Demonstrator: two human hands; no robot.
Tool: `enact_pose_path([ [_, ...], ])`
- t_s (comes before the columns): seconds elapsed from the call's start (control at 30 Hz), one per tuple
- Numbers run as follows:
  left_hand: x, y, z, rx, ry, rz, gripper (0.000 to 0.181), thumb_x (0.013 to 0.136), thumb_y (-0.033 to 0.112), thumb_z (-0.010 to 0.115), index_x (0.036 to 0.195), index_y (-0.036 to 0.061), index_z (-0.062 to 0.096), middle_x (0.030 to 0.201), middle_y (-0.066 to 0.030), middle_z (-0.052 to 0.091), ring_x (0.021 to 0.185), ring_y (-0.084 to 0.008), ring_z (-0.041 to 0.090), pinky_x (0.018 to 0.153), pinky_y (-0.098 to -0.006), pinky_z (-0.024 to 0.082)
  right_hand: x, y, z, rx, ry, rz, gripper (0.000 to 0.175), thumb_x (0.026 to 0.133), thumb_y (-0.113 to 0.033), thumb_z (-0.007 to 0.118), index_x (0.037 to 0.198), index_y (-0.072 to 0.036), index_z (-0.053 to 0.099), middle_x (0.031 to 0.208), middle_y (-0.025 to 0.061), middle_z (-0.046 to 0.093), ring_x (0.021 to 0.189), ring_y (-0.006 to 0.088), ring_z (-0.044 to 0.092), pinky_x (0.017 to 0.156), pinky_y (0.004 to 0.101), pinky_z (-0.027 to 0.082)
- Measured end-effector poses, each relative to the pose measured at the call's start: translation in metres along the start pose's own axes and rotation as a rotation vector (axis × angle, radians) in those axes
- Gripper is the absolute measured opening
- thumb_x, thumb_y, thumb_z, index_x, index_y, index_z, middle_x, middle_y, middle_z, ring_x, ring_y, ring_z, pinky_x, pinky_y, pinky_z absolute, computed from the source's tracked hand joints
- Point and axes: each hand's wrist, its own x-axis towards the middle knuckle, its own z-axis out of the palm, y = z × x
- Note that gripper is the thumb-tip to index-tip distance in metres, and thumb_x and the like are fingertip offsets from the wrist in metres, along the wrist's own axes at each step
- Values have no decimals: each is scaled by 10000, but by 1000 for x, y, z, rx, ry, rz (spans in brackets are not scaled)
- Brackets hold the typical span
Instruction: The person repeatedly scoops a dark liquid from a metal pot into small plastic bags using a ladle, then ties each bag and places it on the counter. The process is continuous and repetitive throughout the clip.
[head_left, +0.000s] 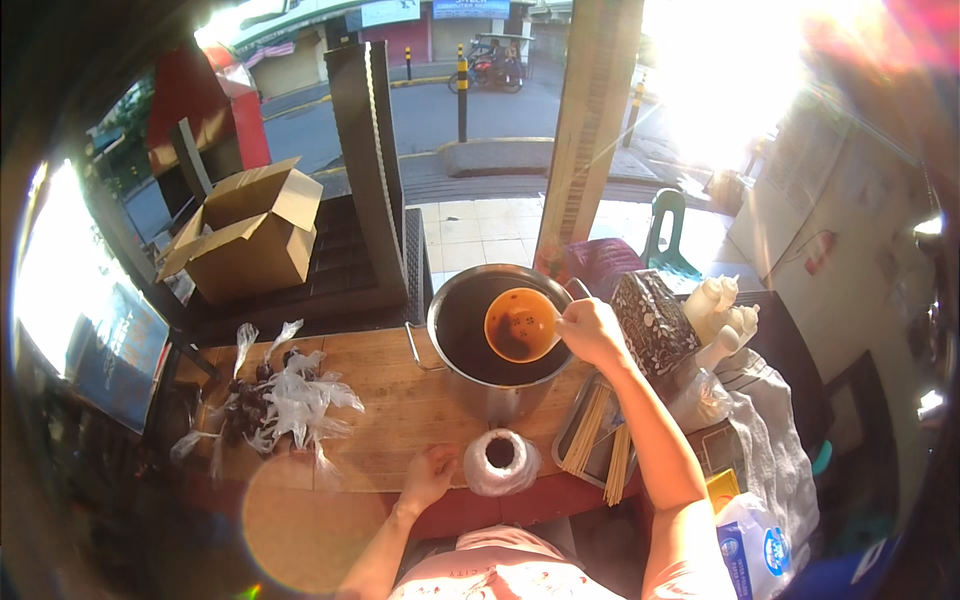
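Note:
My right hand (589, 328) grips the handle of an orange plastic dipper (523, 324), which is over the mouth of a large metal pot (502, 390) of dark liquid. A little dark liquid shows in the dipper. Near the table's front edge, my left hand (433, 474) rests with bent fingers beside a round container covered in clear plastic (501, 480), its dark opening facing up. Whether the left hand touches it cannot be told. Knotted clear plastic bags with dark contents (292, 397) lie in a pile on the wooden table (390, 390) at the left.
A metal tray (562, 442) with wooden skewers (592, 435) stands right of the pot. Beyond are a patterned box-shaped item (652, 322), squeeze bottles (712, 304) and a grey cloth (765, 420). An open cardboard box (251, 247) sits back left; a wooden post (589, 135) rises behind the pot.

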Motion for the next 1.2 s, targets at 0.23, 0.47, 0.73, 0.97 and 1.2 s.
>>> enact_pose_path([
  [0.23, 6, -30, 38, 126, -45, -202, 191, 835, 190, 696, 970, 66, 751, 849, -177, 733, 812, -332, 720, 747, -438, 560, 60, 9, 117, -532, -460, 123, 336, 753, -167, 676, 1050, -33, 762, 1066, 195, 735, 1070, 318, 704, 876, 418, 566],
  [0.47, 7, 0, 28, -201, -23, -206, 231, 866, 228, 714, 963, 19, 727, 841, -131, 739, 772, -229, 722, 708, -355, 560, 23, 12, 92, -175, -72, 16, 251, 842, -269, 710, 930, -40, 760, 905, 167, 735, 902, 335, 712, 778, 398, 548],
  [0.73, 14, 13, 28, -435, 120, -306, 304, 959, 265, 675, 1065, -19, 658, 792, -98, 702, 718, -192, 688, 672, -333, 548, -135, 60, 115, 291, 33, 178, 185, 915, -175, 668, 907, -3, 734, 736, 168, 687, 700, 306, 682, 674, 393, 517],
  [0.97, 7, 3, 32, -3, 38, -53, 209, 945, 159, 638, 1061, -14, 648, 887, -171, 724, 809, -257, 711, 716, -360, 546, -179, 92, 183, 469, -97, 313, 168, 906, -97, 632, 1044, -2, 640, 1023, 193, 645, 970, 334, 633, 883, 407, 493],
  [1.2, 26, 81, 14, -525, -46, -297, 183, 995, 140, 585, 1070, -27, 574, 1123, -165, 685, 894, -206, 700, 738, -338, 583, -168, 51, 129, 963, -261, 130, 255, 896, -64, 676, 1115, -34, 548, 992, 29, 560, 867, 109, 529, 819, 270, 448],
])
